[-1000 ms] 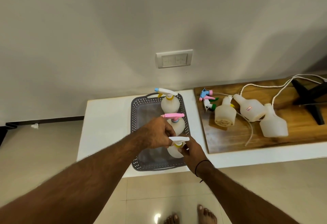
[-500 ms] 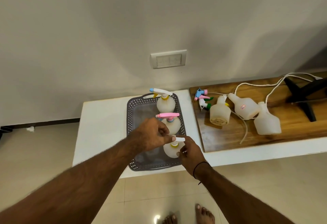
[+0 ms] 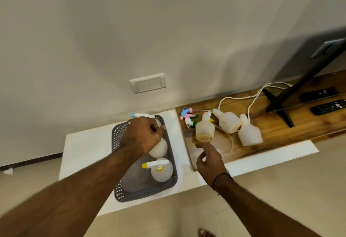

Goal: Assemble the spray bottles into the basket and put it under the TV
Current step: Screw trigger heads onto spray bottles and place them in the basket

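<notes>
A grey perforated basket [image 3: 173, 163] stands on the white shelf and holds three assembled spray bottles. The nearest bottle [image 3: 161, 172] has a white head with a yellow nozzle and stands free. My left hand [image 3: 142, 135] is curled over the top of the middle bottle [image 3: 159, 148], hiding its head. Behind it, the far bottle's blue-tipped head [image 3: 141, 115] shows. My right hand [image 3: 209, 159] hovers open by the wooden board's left end, just short of a lying headless bottle [image 3: 205, 131]. Two more bottles [image 3: 227, 122] [image 3: 250, 134] and loose spray heads [image 3: 188, 117] lie there.
The wooden board [image 3: 280, 130] lies on the white shelf [image 3: 84, 148] against the wall. On the board are a black TV stand leg [image 3: 280, 105], two remotes [image 3: 318, 94] [image 3: 330, 106] and a white cable [image 3: 252, 98]. A wall switch plate [image 3: 148, 83] sits above the basket.
Both hands have let go of the nearest bottle, which now stands alone. My left hand moved back onto the middle bottle; my right hand moved right toward the board.
</notes>
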